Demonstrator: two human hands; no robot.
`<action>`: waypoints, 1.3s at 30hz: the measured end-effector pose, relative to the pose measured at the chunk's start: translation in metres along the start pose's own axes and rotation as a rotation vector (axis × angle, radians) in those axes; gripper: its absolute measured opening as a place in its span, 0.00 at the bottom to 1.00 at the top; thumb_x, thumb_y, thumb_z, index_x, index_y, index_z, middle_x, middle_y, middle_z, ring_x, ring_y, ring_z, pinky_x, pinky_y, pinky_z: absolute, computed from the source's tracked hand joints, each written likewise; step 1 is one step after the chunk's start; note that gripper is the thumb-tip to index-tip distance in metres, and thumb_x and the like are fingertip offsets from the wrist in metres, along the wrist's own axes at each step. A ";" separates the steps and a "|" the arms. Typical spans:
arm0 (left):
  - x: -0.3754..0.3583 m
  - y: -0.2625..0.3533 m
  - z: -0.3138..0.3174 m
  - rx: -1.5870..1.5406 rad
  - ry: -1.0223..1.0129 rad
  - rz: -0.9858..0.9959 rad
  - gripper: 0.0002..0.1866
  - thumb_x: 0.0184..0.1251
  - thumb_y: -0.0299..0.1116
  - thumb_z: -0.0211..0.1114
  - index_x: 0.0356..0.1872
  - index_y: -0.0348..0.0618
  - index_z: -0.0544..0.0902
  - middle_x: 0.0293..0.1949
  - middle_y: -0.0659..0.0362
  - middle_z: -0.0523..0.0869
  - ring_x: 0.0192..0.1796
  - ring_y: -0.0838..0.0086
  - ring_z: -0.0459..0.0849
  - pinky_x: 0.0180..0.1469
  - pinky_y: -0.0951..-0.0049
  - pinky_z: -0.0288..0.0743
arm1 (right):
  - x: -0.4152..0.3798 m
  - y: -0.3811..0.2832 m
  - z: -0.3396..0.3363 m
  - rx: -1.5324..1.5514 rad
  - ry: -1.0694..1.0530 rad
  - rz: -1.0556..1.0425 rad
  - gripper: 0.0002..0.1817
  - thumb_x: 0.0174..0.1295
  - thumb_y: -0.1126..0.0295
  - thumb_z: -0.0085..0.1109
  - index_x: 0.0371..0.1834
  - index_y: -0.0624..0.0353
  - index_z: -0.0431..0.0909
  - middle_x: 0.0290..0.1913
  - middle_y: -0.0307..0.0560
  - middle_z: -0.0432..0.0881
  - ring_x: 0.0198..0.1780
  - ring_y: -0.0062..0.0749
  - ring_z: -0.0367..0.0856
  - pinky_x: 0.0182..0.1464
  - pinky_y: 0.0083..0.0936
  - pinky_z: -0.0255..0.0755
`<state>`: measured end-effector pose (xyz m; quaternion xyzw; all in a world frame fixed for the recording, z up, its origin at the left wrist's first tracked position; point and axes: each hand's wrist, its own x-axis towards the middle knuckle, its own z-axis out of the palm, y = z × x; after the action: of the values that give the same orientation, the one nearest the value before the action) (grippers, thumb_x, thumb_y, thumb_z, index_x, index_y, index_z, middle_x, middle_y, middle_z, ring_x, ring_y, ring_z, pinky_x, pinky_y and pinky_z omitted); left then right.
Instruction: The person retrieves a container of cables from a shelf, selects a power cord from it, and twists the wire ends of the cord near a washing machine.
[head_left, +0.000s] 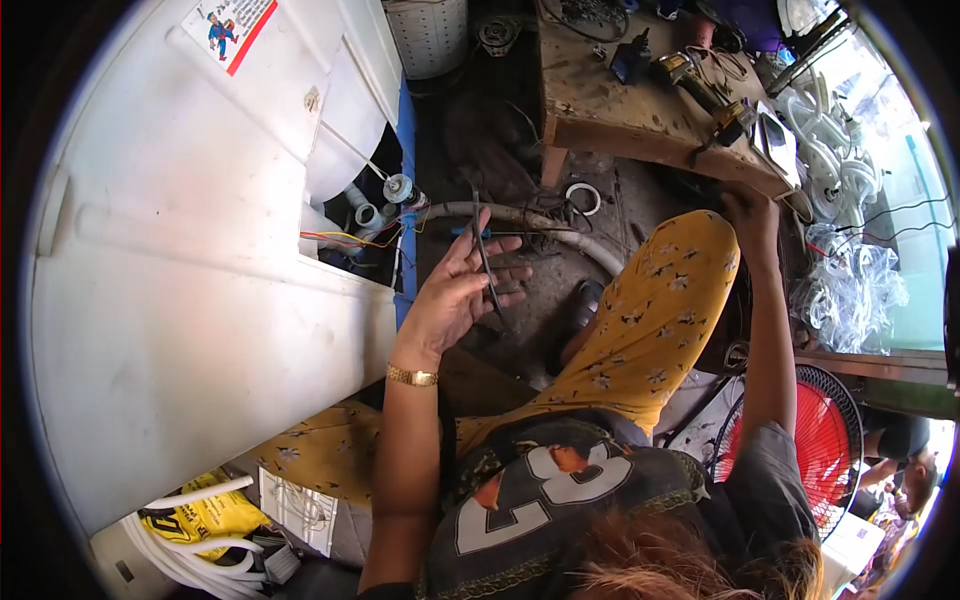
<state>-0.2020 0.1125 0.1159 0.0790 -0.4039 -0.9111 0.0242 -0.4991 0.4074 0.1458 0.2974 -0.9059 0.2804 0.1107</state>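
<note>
My left hand (465, 285) is palm up beside the white machine body (200, 250), fingers spread, with a thin dark metal tool (485, 245) lying across the palm under the thumb. Left of it, a round white part (398, 189) with red and yellow wires (345, 237) sits at the opening in the machine. A grey hose (545, 222) runs over the floor behind the hand. My right hand (748, 212) is at the near edge of the wooden table (640, 135), beyond my raised knee; its fingers are partly hidden and what they touch is unclear.
On the table lie a yellow and black power drill (690, 82) and cables. A white ring (583, 199) lies on the floor. Plastic-wrapped parts (850, 290) are at the right, above a red fan (800, 440). White hoses (190, 555) lie lower left. A person (905, 470) is at the far right.
</note>
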 end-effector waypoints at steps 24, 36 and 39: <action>-0.033 0.024 0.042 0.314 0.102 0.171 0.33 0.58 0.22 0.60 0.68 0.42 0.62 0.42 0.62 0.74 0.38 0.80 0.75 0.41 0.70 0.82 | 0.033 0.054 0.018 -0.372 -0.154 -0.151 0.09 0.61 0.69 0.49 0.37 0.60 0.78 0.34 0.56 0.82 0.39 0.54 0.80 0.44 0.41 0.72; -0.023 0.027 0.071 0.637 0.270 0.365 0.22 0.56 0.16 0.62 0.53 0.39 0.71 0.39 0.58 0.79 0.35 0.82 0.78 0.32 0.83 0.79 | -0.024 -0.196 0.015 0.625 -0.400 -0.690 0.13 0.57 0.71 0.62 0.43 0.67 0.77 0.42 0.49 0.82 0.44 0.30 0.81 0.46 0.26 0.73; -0.033 0.033 0.073 0.644 0.347 0.383 0.19 0.57 0.19 0.64 0.51 0.39 0.73 0.38 0.60 0.79 0.35 0.83 0.77 0.32 0.84 0.77 | -0.031 -0.209 0.030 0.858 -0.680 -0.472 0.11 0.60 0.69 0.60 0.40 0.66 0.77 0.37 0.43 0.81 0.40 0.23 0.78 0.43 0.21 0.70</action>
<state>-0.1816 0.1468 0.1927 0.1582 -0.6656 -0.6905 0.2349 -0.3493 0.2658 0.2025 0.5818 -0.6058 0.4783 -0.2565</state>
